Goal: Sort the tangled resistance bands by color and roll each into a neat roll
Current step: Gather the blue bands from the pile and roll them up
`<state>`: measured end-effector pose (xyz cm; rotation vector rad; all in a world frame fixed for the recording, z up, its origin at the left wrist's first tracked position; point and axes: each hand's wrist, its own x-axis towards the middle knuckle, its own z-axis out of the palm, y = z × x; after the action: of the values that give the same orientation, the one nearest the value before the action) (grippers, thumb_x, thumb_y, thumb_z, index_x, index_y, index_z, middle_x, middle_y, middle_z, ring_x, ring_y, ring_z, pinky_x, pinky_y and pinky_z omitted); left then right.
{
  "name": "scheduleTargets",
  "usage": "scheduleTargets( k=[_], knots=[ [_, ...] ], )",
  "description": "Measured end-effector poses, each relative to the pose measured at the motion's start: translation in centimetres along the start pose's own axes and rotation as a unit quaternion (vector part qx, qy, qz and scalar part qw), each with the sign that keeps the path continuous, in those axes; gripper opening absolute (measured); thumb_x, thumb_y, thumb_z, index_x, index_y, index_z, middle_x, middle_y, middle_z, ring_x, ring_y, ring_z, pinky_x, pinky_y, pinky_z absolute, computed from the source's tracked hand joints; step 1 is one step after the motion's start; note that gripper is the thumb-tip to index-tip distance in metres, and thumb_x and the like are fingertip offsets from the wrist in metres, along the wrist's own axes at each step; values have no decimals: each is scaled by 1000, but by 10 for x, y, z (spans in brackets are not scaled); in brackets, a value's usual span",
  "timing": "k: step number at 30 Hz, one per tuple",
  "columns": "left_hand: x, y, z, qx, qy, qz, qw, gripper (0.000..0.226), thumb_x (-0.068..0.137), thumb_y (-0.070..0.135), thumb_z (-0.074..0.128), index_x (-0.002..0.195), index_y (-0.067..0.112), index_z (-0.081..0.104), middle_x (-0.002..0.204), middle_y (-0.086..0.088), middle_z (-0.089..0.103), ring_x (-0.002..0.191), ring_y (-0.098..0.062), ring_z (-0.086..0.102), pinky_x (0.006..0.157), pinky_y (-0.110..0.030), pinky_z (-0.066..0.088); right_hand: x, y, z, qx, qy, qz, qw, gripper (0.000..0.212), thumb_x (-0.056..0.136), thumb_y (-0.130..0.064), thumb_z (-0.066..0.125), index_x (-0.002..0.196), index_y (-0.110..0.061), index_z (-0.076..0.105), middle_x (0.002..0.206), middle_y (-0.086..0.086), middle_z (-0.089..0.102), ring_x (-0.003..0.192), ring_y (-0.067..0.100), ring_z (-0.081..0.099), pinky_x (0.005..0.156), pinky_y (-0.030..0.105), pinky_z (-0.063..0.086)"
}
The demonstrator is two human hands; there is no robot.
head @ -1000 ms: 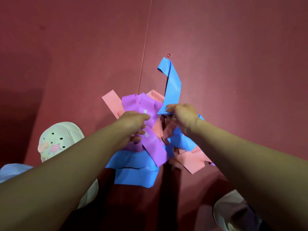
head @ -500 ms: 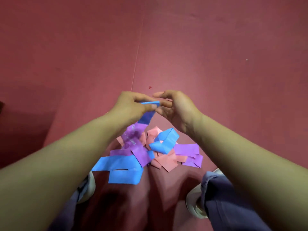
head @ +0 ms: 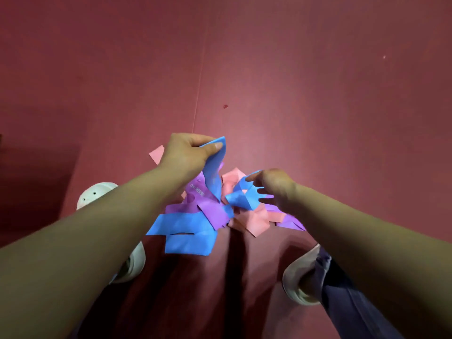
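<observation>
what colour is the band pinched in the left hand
Blue; the left hand pinches a blue band, clearest in the head view.

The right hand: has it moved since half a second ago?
Yes. The right hand has left the left hand and dropped onto the band pile; it was above the pile, pinching the blue band.

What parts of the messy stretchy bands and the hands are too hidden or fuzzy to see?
All in the head view:
- How many bands there are: the blue, purple and pink rubber strips overlap in one pile.
- Where the raised blue strip ends: it runs down into the pile.
- Left hand's fingertips: tucked behind the strip.
- Right hand: motion-blurred; grip unclear.
- White printing on the purple strip: too small.
- Both white shoes: partly behind the forearms.
</observation>
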<state>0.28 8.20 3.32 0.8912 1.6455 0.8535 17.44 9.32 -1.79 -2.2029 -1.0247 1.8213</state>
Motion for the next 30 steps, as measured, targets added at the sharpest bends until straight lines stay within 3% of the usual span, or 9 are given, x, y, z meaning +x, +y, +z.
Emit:
scheduleTargets(
  k=[3,5,7,11,14,16,18,23,30],
  knots=[
    [13,-21,5,20,-9,-23,999,12,89,7,65,96,15,71,83,-6,63,55,0,51,49,-9,41,25,18,8,-20,2,23,1000,20,89,-11,61,70,-15,60,87,1,55,89,18,45,73,31,39],
    [21,-33,8,25,-15,-38,999,12,88,8,65,94,16,71,84,-8,64,61,-5,54,50,-10,42,42,25,13,-39,-13,35,999,6,90,-14,60,88,-10,64,99,3,57,95,17,45,76,29,38],
    [27,-40,10,33,-21,-52,998,10,88,8,65,95,12,72,87,-11,64,72,-14,56,58,-17,46,58,32,18,-56,-28,34,997,22,90,-14,60,109,-4,65,107,5,57,99,17,47,80,27,39],
    [32,-46,12,51,-21,-51,997,10,89,7,64,95,5,71,87,-11,63,74,-15,55,57,-12,44,69,38,24,-108,-57,11,992,29,89,-4,55,117,0,61,108,8,55,96,19,47,74,27,39],
    [31,-44,11,56,-17,-43,997,9,89,5,63,91,8,71,83,-9,62,68,-10,54,53,-11,41,61,29,26,-106,-47,-6,993,8,82,0,61,89,-2,65,86,9,53,79,20,48,67,27,38],
    [27,-40,9,49,-12,-40,998,11,89,3,62,90,9,71,76,-6,60,54,-2,50,48,-10,39,49,16,20,-88,-17,-19,996,17,76,1,64,63,-7,58,63,6,52,57,17,47,48,21,36],
    [23,-36,6,39,5,-41,998,12,89,2,61,90,8,71,75,-6,58,56,-4,49,49,-13,39,36,0,14,-17,-26,-24,999,12,77,3,63,66,-4,62,58,8,54,51,18,49,37,16,32],
    [0,-3,3,-17,48,-28,998,18,87,4,66,98,16,71,86,-7,66,77,-16,56,77,-31,50,-32,-45,-11,96,-43,-88,991,18,80,0,61,65,-7,67,63,7,65,44,9,61,54,19,42],
    [-46,50,-5,-136,23,-1,990,14,87,8,67,97,16,72,85,-5,71,70,-13,62,71,-24,54,-119,-74,-26,194,-88,-169,962,24,84,-7,58,66,-12,72,70,2,71,55,11,62,70,23,56]
  ],
)
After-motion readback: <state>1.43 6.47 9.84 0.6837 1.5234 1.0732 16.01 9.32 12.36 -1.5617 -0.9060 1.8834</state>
